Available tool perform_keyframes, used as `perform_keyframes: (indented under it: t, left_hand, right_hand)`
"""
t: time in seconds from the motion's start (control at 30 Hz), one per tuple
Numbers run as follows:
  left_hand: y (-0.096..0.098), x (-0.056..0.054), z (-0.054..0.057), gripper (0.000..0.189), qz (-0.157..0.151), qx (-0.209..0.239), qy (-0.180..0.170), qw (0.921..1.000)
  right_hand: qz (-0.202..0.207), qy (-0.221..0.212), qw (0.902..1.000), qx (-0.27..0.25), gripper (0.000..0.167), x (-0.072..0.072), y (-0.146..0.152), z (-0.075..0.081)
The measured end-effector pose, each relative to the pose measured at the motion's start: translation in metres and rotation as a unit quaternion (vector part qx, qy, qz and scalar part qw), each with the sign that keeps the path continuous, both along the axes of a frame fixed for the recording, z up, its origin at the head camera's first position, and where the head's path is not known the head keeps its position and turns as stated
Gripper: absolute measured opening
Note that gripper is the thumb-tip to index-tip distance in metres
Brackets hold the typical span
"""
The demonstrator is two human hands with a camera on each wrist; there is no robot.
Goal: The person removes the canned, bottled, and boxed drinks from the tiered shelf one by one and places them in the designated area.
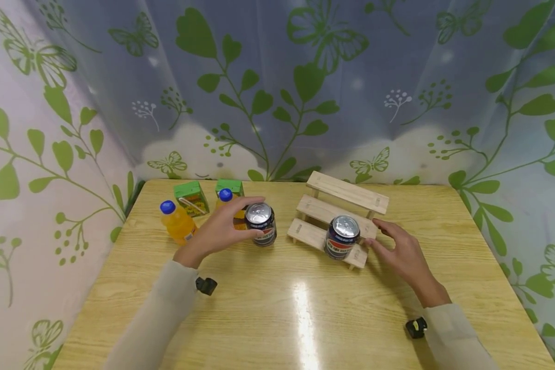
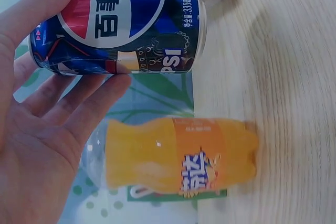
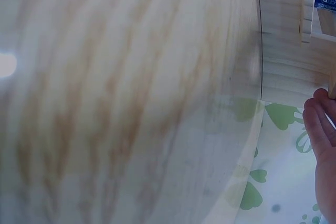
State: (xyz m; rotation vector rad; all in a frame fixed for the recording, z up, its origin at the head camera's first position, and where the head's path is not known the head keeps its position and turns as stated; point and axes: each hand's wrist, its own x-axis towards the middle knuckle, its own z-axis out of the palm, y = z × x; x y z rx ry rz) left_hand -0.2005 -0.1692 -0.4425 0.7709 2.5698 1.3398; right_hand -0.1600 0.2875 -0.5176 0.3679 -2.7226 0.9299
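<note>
My left hand (image 1: 222, 226) grips a dark blue Pepsi can (image 1: 261, 226) between thumb and fingers. In the left wrist view this can (image 2: 121, 27) is upright, its base raised off the table. A second Pepsi can (image 1: 342, 237) stands on the lowest step of a three-tier wooden stand (image 1: 337, 180). At the stand's right end, my right hand (image 1: 400, 252) holds the end of the middle step with thumb and fingers. The right wrist view shows only part of that hand (image 3: 323, 129), its fingertips at the wood.
Left of my left hand stands an orange soda bottle with a blue cap (image 1: 178, 223). Another orange bottle (image 2: 184, 156) is partly hidden behind the hand. Two green drink cartons (image 1: 191, 198) stand behind them. A patterned curtain (image 1: 277, 103) borders the wooden table (image 1: 259, 318).
</note>
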Motion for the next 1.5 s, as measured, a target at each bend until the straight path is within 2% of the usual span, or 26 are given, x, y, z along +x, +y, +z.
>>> perform_keyframes:
  t: [0.3,0.5,0.7,1.07,1.3,1.5]
  left_hand:
    - [-0.018,0.010,-0.005,0.077,0.020,-0.004,-0.015,0.9997]
    - [-0.030,0.018,-0.010,0.077,0.019,0.019,-0.026,0.9993]
    - [-0.043,0.024,-0.015,0.075,0.032,0.027,-0.018,0.9990]
    - [-0.064,0.038,-0.024,0.076,0.066,-0.001,-0.005,0.9978]
    - [-0.078,0.049,-0.029,0.078,0.094,-0.009,-0.011,0.9955]
    - [-0.090,0.056,-0.034,0.077,0.121,-0.031,0.013,0.9921]
  right_hand:
    - [-0.001,0.000,1.0000,0.003,0.055,-0.001,0.000,0.001]
    - [-0.001,-0.003,1.0000,0.005,0.055,-0.001,0.001,0.000]
    - [-0.002,-0.008,1.0000,0.004,0.055,0.000,0.001,0.002]
    - [-0.002,-0.006,1.0000,0.000,0.055,0.000,0.001,0.000]
    - [-0.004,0.006,1.0000,0.000,0.054,-0.001,0.000,-0.003]
    - [-0.007,0.003,1.0000,0.001,0.055,-0.001,0.000,-0.002]
